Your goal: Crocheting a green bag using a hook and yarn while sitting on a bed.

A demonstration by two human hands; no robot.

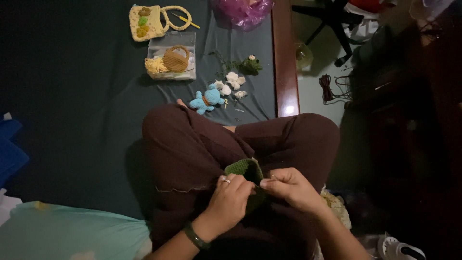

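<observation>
A dark green crocheted piece (245,168) rests on my lap, over my crossed legs in brown trousers (187,149). My left hand (231,198), with a ring and a dark wristband, pinches its lower edge. My right hand (286,187) grips the same piece from the right, fingers closed, thumb meeting the left hand's fingers. Whether a hook is in either hand is hidden.
On the dark bedsheet (72,96) ahead lie a blue crocheted toy (207,99), small white pieces (231,82), a green crocheted toy (249,65), a clear box holding a brown mini basket (175,60), a cream crocheted bag (147,21) and pink plastic (243,10). The wooden bed edge (285,62) runs right.
</observation>
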